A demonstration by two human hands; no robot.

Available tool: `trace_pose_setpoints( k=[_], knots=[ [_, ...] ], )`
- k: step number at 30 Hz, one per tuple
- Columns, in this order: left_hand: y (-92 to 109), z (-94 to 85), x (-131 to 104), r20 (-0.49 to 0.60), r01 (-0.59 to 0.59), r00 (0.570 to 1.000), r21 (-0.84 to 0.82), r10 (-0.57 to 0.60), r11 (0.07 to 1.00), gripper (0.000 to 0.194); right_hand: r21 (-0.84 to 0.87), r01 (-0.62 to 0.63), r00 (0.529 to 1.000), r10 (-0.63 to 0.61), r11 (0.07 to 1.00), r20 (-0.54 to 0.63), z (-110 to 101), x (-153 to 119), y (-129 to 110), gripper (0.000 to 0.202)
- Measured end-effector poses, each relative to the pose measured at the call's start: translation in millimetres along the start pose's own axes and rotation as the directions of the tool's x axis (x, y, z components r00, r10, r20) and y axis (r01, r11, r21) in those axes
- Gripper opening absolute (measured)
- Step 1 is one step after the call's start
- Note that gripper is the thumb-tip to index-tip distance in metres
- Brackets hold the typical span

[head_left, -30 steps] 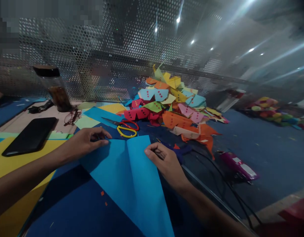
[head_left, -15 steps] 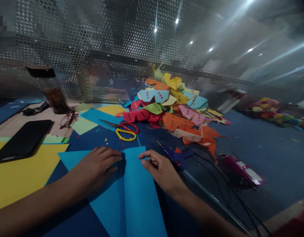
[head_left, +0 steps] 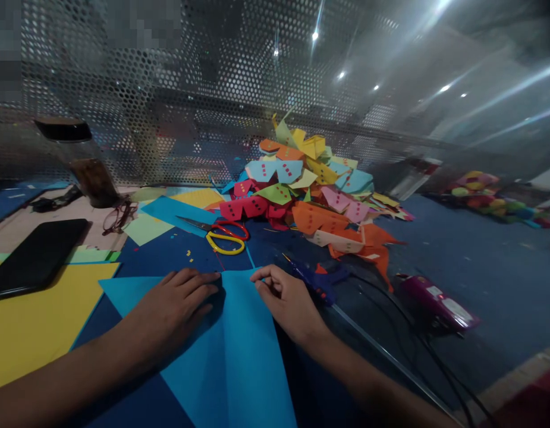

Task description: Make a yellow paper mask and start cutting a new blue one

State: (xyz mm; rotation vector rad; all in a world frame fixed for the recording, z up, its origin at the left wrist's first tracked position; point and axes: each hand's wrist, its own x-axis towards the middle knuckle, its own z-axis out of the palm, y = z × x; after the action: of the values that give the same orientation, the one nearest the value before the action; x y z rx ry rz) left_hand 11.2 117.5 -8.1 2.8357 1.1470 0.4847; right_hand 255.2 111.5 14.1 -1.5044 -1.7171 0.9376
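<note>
A sheet of blue paper (head_left: 250, 345) lies in front of me with a crease running lengthwise and its right part folded over. My left hand (head_left: 179, 300) rests flat on the paper's left part, fingers extended toward the crease. At the top right corner, my right hand (head_left: 286, 300) pinches the paper's edge between thumb and fingers. Just beyond the paper are scissors (head_left: 228, 236) with one red and one yellow handle loop, lying partly on a smaller blue paper piece. A dark blue glue gun (head_left: 317, 280) with a clear glue stick lies right of my right hand.
Behind the scissors rises a pile of folded, dotted colored paper shapes (head_left: 275, 172). On the left are a black phone (head_left: 38, 255), glasses (head_left: 118, 215), a lidded bottle (head_left: 91, 172) and yellow paper (head_left: 43, 321). A purple device (head_left: 437, 303) and black cables lie right.
My right hand's fingers have closed a little more at the paper's corner. My left hand stays on the paper. The view has shifted slightly.
</note>
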Motion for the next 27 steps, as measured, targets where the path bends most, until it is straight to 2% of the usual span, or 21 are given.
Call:
trace_pose_setpoints(
  k=[13, 19, 27],
  knots=[
    [2.2, 1.4, -2.3, -0.024, 0.017, 1.0, 0.009, -0.017, 1.0, 0.024, -0.019, -0.015, 1.0, 0.015, 1.0, 0.008, -0.5, -0.1, -1.9, 0.015],
    [9.1, -0.2, -4.4, 0.017, 0.047, 0.999, 0.013, -0.047, 0.999, 0.026, 0.019, -0.016, 1.0, 0.015, 1.0, 0.027, -1.0, 0.5, -1.2, 0.017],
    [7.6, 2.7, -3.5, 0.039, 0.066, 0.997, 0.042, -0.068, 0.997, 0.027, 0.016, -0.024, 0.999, 0.024, 1.0, 0.032, -1.3, 2.1, -0.5, 0.014]
  ],
)
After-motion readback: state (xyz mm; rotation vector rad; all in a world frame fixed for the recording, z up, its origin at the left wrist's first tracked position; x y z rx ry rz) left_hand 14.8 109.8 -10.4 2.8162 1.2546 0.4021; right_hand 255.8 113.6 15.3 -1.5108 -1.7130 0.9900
